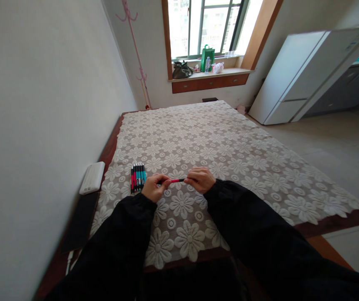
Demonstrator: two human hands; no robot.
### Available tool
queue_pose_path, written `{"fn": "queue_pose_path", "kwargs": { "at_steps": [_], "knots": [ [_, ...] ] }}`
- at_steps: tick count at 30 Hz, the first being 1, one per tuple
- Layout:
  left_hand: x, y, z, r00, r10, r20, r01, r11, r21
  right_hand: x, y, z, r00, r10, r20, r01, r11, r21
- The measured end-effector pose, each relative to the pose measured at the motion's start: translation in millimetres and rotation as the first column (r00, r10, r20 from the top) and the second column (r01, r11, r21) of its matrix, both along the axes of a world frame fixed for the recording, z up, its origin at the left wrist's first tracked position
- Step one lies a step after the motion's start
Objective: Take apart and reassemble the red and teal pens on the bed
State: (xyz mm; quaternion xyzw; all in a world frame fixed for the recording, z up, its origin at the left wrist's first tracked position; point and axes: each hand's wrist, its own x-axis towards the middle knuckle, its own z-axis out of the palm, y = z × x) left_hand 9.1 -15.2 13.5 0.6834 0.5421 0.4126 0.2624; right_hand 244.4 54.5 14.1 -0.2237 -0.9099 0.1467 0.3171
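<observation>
Two sleeves (121, 234), left hand (155, 187) and right hand (201, 179) in pinch grip on one pen (175, 181), about six pens (139, 175) nearby

The right grip (201, 179) hides one end of the red-and-black pen (175, 181); the upper edge crops the pink stand (134, 42).

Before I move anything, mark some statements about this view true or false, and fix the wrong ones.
1. The left hand and right hand hold the same red-and-black pen. True.
2. That pen is held upright. False: it is roughly level between the two hands.
3. The other pens lie side by side on the lace tablecloth. True.
4. Those pens are to the right of the right hand. False: they lie to the left of the left hand.
5. A green bag stands on the windowsill. True.
</observation>
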Motion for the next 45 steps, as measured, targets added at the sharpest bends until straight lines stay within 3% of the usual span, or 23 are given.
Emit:
{"fn": "queue_pose_path", "kwargs": {
  "at_steps": [5, 11, 15, 21, 24, 27, 33, 38, 42, 45],
  "knots": [
    [1, -2, -0.2, 0.994, 0.104, -0.017, -0.102, 0.991, 0.090, -1, 1, -2.9, 0.997, -0.071, -0.012, 0.070, 0.994, -0.084],
    [-1, 3, 1.6, 0.951, 0.120, 0.286, -0.108, 0.993, -0.056, -4, 3, -5.2, 0.980, -0.139, -0.146, 0.125, 0.987, -0.101],
    [-3, 7, -2.4, 0.880, 0.143, 0.453, -0.146, 0.989, -0.030, -5, 3, -3.7, 0.985, -0.113, -0.130, 0.106, 0.993, -0.062],
    [-5, 1, -9.1, 0.914, 0.145, 0.379, -0.219, 0.963, 0.159, -4, 4, -6.5, 1.000, -0.026, 0.010, 0.026, 0.996, -0.086],
    [-4, -1, -6.7, 0.888, 0.138, 0.439, -0.210, 0.970, 0.120, -5, 4, -7.7, 1.000, -0.007, 0.027, 0.011, 0.988, -0.153],
    [-1, 2, -3.6, 0.795, 0.100, 0.598, -0.100, 0.994, -0.034, -7, 3, -7.0, 0.999, -0.011, 0.041, 0.017, 0.989, -0.149],
    [3, 4, 3.1, 0.449, 0.099, 0.888, 0.217, 0.952, -0.216, -8, 3, -6.1, 0.997, 0.014, 0.082, -0.008, 0.997, -0.078],
    [-2, -1, 7.4, 0.334, 0.112, 0.936, 0.382, 0.891, -0.243, -7, 3, -5.8, 0.996, 0.024, 0.085, -0.019, 0.998, -0.064],
    [-3, -2, 4.1, 0.362, 0.142, 0.921, 0.399, 0.870, -0.291, -7, 4, -5.1, 0.996, 0.039, 0.078, -0.034, 0.997, -0.068],
    [1, -2, 2.7, 0.510, 0.089, 0.856, 0.349, 0.887, -0.301, -8, 4, -6.8, 0.997, 0.033, 0.074, -0.029, 0.998, -0.060]
  ]
}}
